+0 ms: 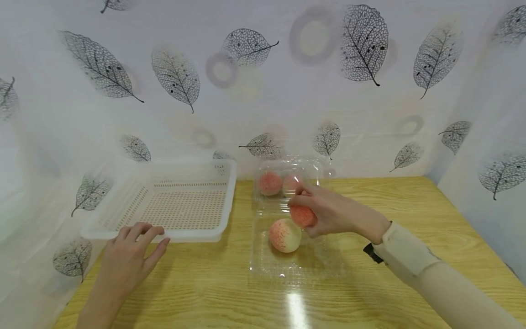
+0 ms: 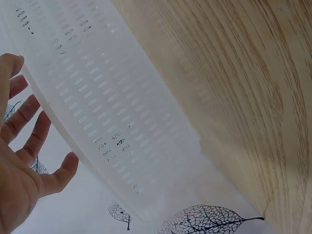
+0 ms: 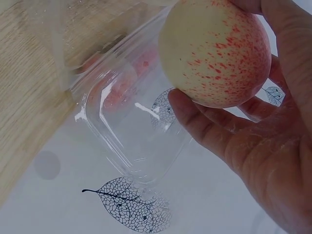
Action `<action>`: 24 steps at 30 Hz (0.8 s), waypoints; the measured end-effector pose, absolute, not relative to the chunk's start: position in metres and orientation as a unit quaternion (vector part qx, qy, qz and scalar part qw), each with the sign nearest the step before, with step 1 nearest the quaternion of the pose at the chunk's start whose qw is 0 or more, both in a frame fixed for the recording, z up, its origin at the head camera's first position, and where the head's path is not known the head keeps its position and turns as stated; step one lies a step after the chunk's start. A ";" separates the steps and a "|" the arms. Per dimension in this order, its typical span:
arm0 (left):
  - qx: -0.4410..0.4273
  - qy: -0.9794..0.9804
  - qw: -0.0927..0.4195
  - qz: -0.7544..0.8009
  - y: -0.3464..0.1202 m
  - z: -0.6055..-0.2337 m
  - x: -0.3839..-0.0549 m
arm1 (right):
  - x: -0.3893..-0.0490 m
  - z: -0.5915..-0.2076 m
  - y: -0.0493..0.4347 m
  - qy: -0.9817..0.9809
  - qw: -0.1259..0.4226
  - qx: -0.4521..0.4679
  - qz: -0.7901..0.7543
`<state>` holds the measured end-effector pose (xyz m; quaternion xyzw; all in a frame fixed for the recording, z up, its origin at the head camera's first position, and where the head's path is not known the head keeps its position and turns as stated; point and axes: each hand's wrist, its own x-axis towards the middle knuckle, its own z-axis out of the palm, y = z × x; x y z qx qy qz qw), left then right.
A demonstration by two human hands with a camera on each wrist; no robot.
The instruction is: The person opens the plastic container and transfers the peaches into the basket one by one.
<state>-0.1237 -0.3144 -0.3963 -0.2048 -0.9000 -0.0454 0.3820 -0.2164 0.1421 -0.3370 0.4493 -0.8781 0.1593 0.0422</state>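
Observation:
My right hand (image 1: 324,208) grips a peach (image 1: 303,216) above the open clear plastic clamshell box (image 1: 263,265). In the right wrist view that peach (image 3: 219,53) is cream on one side and speckled red on the other, with fingers curled round it. Another peach (image 1: 285,235) sits in the near half of the box. Two more, a reddish peach (image 1: 270,183) and a paler peach (image 1: 291,184), show through the far half. My left hand (image 1: 129,253) rests its loosely bent fingers at the near rim of a white plastic basket (image 1: 193,235), thumb held apart.
The basket, with a slotted floor and walls, stands left of the box on the wood-grain table (image 1: 197,283). A pale curtain (image 1: 279,100) with a leaf print rises right behind both and along the sides.

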 end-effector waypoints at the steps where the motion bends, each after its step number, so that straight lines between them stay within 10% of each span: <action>1: -0.204 -0.900 0.382 -0.046 -0.314 -0.396 -0.124 | -0.217 -0.336 0.141 -0.878 0.041 0.450 0.162; 24: -0.198 -0.903 0.377 -0.053 -0.314 -0.398 -0.124 | -0.226 -0.323 0.109 -0.879 0.018 0.447 0.162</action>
